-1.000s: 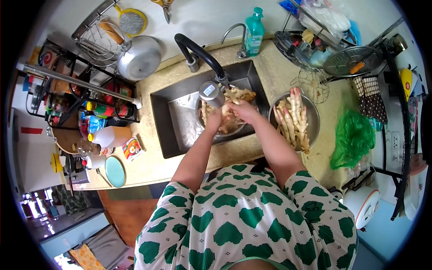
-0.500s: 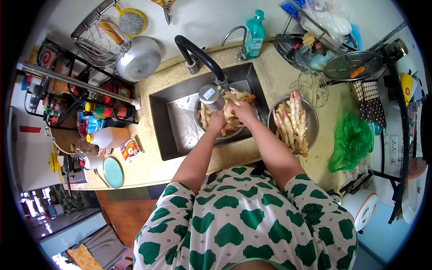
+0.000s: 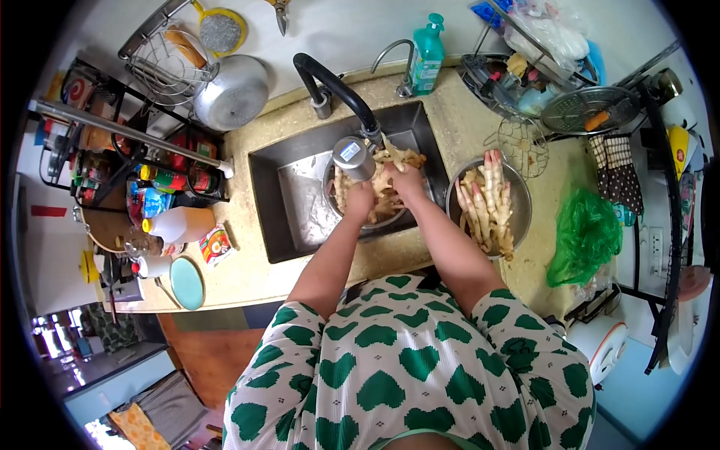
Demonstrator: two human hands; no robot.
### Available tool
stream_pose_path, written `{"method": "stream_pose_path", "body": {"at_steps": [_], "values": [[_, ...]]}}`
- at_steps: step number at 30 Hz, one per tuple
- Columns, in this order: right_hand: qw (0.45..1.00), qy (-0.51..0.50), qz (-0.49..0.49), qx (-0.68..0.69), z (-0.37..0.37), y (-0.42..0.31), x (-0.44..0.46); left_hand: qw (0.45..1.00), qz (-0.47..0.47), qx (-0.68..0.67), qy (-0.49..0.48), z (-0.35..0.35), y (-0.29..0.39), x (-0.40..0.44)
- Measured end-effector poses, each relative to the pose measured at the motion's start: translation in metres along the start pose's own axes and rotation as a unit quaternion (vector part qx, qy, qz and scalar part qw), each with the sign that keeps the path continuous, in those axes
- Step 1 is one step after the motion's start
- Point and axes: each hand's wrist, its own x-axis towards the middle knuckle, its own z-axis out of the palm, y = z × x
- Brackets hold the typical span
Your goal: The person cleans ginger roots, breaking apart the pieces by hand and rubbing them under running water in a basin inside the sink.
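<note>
Knobbly pale ginger-like roots [image 3: 386,202] fill a metal bowl [image 3: 330,196] standing in the dark sink [image 3: 300,244]. My right hand [image 3: 405,181] is closed round a piece of root over the right side of this bowl. At the left of the bowl is my left hand [image 3: 360,201], partly beside the faucet head, its fingers curled down among the roots; what it holds is hidden. The black faucet [image 3: 337,86] with its grey head [image 3: 352,157] hangs above. A second metal bowl [image 3: 525,206] to the right of the sink holds long pale roots with pink tips [image 3: 487,199].
A green plastic bag [image 3: 585,238] lies on the right counter. Behind the sink stand a teal pump bottle [image 3: 427,56] and a small curved tap [image 3: 405,75]. Bottles, a noodle packet [image 3: 216,244] and a teal oval lid [image 3: 187,283] are at the left, near a rack of jars.
My right hand has shifted slightly over the bowl, and a root piece now points up above it towards the faucet. My left hand has stayed nearly in place.
</note>
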Motion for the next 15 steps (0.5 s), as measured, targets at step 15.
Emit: {"method": "stream_pose_path", "body": {"at_steps": [15], "values": [[0.997, 0.067, -0.019, -0.029, -0.005, 0.018, 0.009, 0.972, 0.125, 0.126, 0.155, 0.012, 0.021, -0.029]]}}
